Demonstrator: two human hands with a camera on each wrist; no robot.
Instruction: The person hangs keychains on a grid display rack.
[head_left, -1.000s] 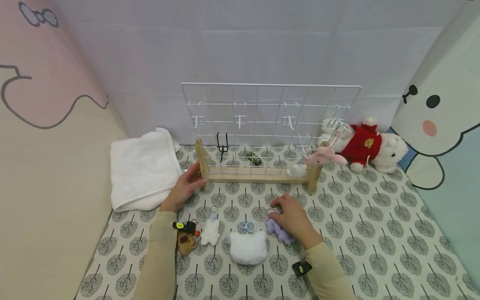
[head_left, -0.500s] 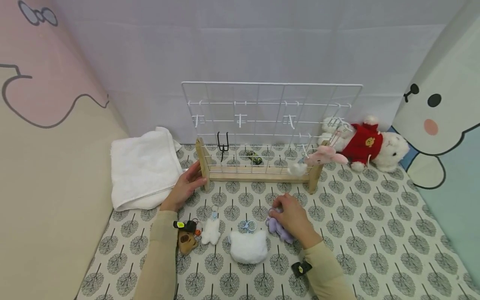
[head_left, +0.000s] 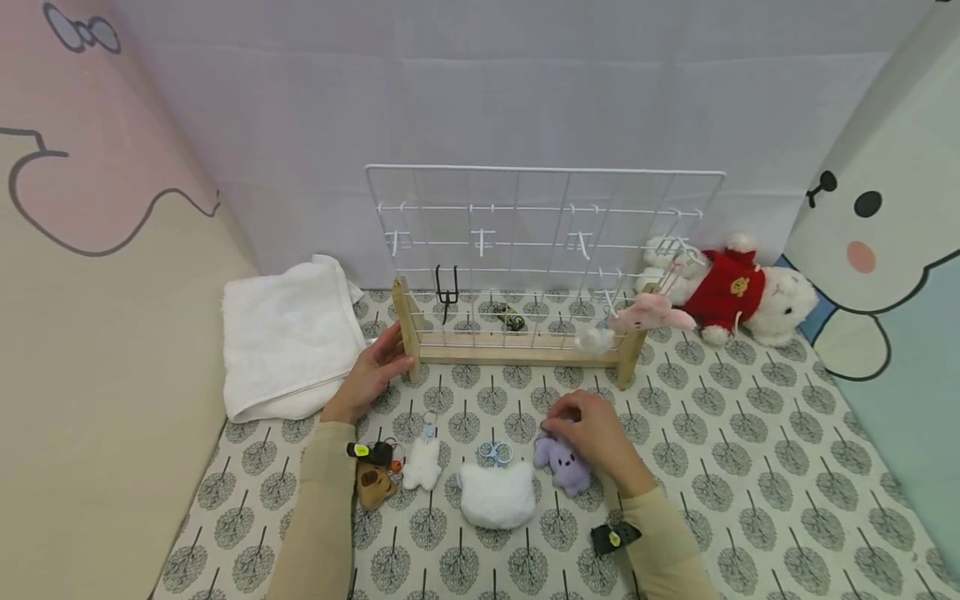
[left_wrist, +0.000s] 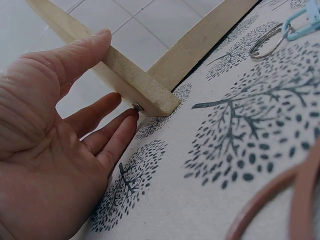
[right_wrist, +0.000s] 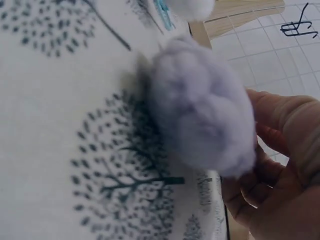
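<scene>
My left hand holds the left wooden foot of a white wire grid rack; in the left wrist view its thumb lies over the foot's edge and the fingers touch the outer side. My right hand pinches a purple plush keychain at its upper end, in front of the rack. The plush fills the middle of the right wrist view, blurred, and its ring is hidden by my fingers. To its left lie a white fluffy pouch-like plush, a small white plush keychain and a brown plush keychain.
White hooks and a black hook sit on the grid. A pink plush and a small white one hang at its right. A white towel lies left; a red-shirted plush lies right.
My right hand has shifted slightly right, and the purple plush has turned so that its face shows. The left hand stays at the rack's foot.
</scene>
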